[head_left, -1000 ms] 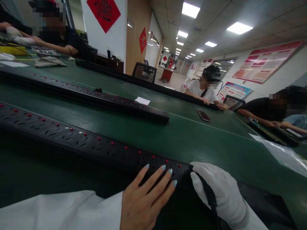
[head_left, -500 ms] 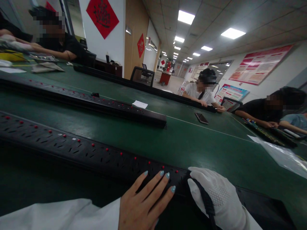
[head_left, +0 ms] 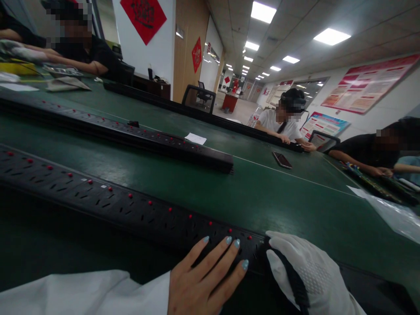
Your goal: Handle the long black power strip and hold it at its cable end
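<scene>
A long black power strip (head_left: 144, 214) with slotted sockets and a row of small red buttons or lights runs from the left edge to my hands. My bare left hand (head_left: 210, 275) lies on its right end, palm down and fingers spread. Against the end of the strip, my right hand (head_left: 308, 271), in a white dotted glove, is closed around a thick black cable (head_left: 293, 280). The glove hides the point where cable and strip meet. Both rest over a green tabletop (head_left: 278, 205).
A second black power strip (head_left: 131, 131) lies farther back, with a paper slip (head_left: 196, 138) behind it. A phone (head_left: 282, 159) and a plastic bag (head_left: 390, 214) are to the right. A long black bar (head_left: 183, 109) lines the far side, where several people sit.
The view has shifted slightly, so the strip and both hands appear a little farther right. Relative to the strip, my hands keep the same placement and grip.
</scene>
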A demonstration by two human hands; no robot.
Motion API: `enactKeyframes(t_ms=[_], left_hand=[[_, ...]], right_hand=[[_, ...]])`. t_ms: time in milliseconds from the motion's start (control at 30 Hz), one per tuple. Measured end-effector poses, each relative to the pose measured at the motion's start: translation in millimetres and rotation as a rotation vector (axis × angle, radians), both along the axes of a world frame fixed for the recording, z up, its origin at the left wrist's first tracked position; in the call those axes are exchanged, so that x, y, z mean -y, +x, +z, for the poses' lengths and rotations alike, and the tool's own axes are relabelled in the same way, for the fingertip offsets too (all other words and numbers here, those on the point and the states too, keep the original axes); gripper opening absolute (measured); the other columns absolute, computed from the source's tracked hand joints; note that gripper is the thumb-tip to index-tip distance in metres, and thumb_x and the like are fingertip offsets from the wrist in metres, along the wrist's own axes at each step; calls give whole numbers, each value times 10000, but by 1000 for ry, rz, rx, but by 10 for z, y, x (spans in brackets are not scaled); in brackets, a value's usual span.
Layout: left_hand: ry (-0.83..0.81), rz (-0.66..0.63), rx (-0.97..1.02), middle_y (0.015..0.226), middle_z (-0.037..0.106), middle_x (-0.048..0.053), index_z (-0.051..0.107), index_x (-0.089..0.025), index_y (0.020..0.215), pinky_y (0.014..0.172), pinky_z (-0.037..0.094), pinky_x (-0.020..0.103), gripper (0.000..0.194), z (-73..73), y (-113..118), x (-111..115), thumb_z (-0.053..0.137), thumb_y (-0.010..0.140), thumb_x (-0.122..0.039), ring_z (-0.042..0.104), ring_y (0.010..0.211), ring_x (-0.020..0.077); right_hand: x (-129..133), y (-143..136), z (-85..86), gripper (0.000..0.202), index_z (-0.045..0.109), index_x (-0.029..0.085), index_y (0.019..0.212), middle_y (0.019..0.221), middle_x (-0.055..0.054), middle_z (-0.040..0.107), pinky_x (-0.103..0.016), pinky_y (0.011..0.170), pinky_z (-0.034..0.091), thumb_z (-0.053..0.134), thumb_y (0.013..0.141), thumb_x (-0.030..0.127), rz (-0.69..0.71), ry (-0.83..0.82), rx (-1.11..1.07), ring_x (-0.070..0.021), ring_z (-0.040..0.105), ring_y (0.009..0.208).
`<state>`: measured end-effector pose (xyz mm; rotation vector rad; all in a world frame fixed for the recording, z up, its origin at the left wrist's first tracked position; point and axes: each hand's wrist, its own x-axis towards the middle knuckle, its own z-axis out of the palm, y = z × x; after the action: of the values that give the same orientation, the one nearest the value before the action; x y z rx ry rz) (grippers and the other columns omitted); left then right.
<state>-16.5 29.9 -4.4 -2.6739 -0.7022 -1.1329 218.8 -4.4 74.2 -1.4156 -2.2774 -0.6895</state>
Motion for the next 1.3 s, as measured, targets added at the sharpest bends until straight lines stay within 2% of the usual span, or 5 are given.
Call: enactKeyframes(t_ms=[633, 900, 1300], left_hand=[[-54, 2, -23, 1356, 507, 27, 527, -239, 1285, 1103, 106, 407, 344, 69, -14, 34, 453, 956, -306, 286, 1353, 184], [-68, 1, -71, 1388, 470, 30, 501, -246, 1314, 1108, 61, 409, 368, 82, -42, 43, 446, 956, -311, 230, 1374, 187], [-71, 14, -72, 1387, 472, 17, 509, -255, 1303, 1101, 82, 402, 354, 95, -44, 42, 411, 968, -319, 253, 1365, 177]], right_hand=[[-17, -19, 7, 182, 629, 155, 941, 923, -79, 699, -307, 731, 544, 548, 838, 281, 24, 23, 5, -175, 668, 811], [-11, -29, 22, 193, 643, 165, 926, 916, -65, 704, -276, 727, 542, 531, 846, 300, 2, -5, 8, -162, 671, 794], [-21, -33, 5, 194, 640, 163, 938, 925, -60, 700, -276, 744, 526, 527, 857, 297, 13, 7, -1, -156, 665, 803]])
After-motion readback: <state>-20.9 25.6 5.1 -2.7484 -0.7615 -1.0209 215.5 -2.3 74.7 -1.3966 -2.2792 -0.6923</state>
